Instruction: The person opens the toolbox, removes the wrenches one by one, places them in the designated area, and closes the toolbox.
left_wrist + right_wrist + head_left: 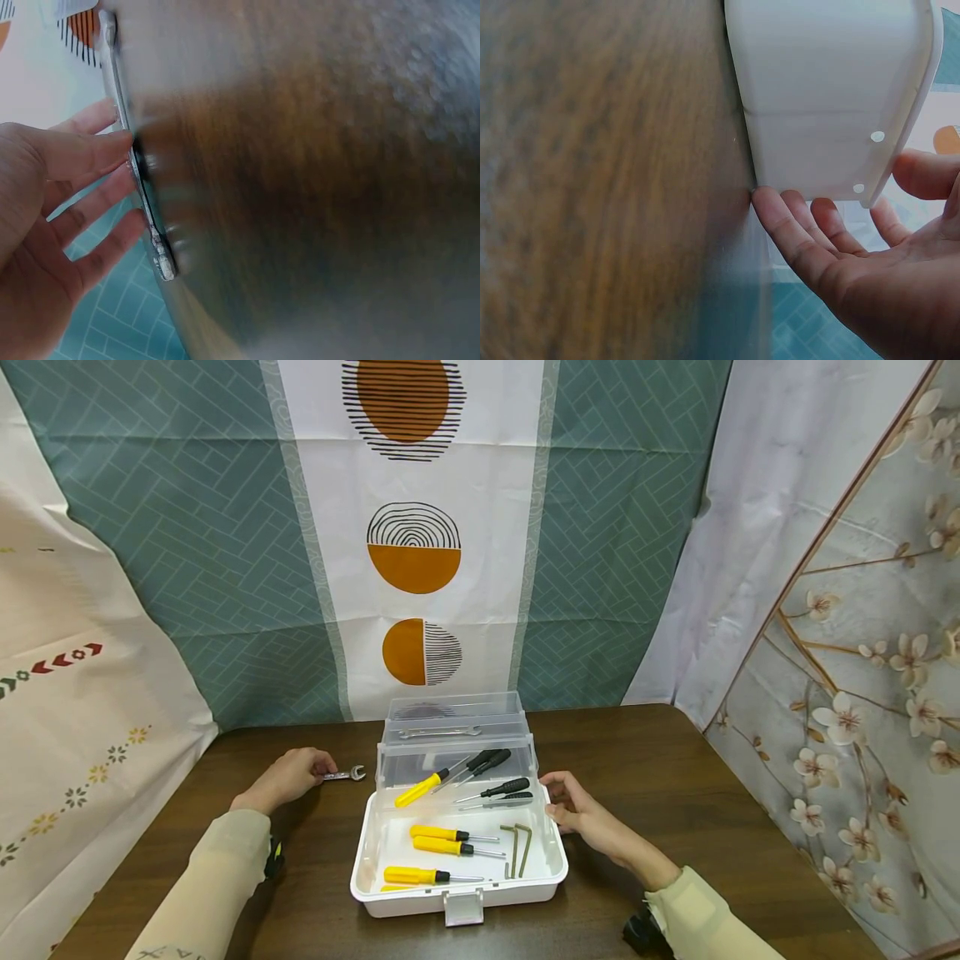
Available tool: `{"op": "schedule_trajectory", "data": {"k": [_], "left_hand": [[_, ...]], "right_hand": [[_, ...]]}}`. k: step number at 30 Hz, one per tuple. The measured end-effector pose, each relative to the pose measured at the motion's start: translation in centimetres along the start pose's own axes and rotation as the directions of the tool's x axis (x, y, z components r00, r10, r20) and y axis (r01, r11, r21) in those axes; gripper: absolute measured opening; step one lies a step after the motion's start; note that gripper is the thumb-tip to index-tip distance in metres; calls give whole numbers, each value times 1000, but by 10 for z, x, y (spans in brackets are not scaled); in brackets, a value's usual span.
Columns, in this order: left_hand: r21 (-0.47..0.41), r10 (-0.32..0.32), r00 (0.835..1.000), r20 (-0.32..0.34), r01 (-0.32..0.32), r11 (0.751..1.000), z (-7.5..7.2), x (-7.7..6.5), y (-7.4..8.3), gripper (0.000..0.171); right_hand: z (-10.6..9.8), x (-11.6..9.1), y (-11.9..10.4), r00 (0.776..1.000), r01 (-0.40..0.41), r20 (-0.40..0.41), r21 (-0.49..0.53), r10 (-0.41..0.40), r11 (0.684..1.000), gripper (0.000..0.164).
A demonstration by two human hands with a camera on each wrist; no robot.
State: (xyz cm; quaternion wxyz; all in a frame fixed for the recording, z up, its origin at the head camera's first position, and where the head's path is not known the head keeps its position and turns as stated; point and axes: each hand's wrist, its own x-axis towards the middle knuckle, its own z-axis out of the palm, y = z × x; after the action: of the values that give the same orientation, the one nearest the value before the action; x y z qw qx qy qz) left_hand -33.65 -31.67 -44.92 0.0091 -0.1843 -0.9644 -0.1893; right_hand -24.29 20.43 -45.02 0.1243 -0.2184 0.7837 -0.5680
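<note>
Left of the toolbox, my left hand [292, 772] pinches a silver wrench [348, 773] between thumb and fingers, close over the table; its open-ended jaw points toward the box. The left wrist view shows the wrench [142, 187] edge-on, with the thumb on one side. My right hand [581, 810] holds the back right corner of the white toolbox [405, 906], thumb at the rim and fingers around the back edge, as the right wrist view also shows. Inside lie yellow-handled screwdrivers [438, 846], black-handled screwdrivers [504, 788] and hex keys [514, 852].
The box's clear lid [457, 706] is raised and leans back, with another wrench [440, 732] in it. A front latch [463, 910] hangs down. Brown wooden table [637, 760] surrounds the box; patterned curtains [615, 552] stand behind and at both sides.
</note>
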Motion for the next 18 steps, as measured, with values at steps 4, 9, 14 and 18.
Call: {"op": "schedule_trajectory", "data": {"k": [4,9,14,18], "left_hand": [[-4,1,1000,0,-1,1000,0,-1,1,26],[-2,-8,1000,0,8,1000,-1,0,0,26],[-11,7,1000,-16,-8,1000,-1,-1,0,25],[-50,4,999,-37,-6,999,-3,-3,4,24]], "right_hand": [[0,0,0,1000,4,1,3,-4,1000,45],[0,0,1,1000,7,6,7,-7,1000,45],[-1,1,2,1000,12,6,11,-12,1000,44],[-1,1,2,1000,15,7,17,-15,1000,44]]}}
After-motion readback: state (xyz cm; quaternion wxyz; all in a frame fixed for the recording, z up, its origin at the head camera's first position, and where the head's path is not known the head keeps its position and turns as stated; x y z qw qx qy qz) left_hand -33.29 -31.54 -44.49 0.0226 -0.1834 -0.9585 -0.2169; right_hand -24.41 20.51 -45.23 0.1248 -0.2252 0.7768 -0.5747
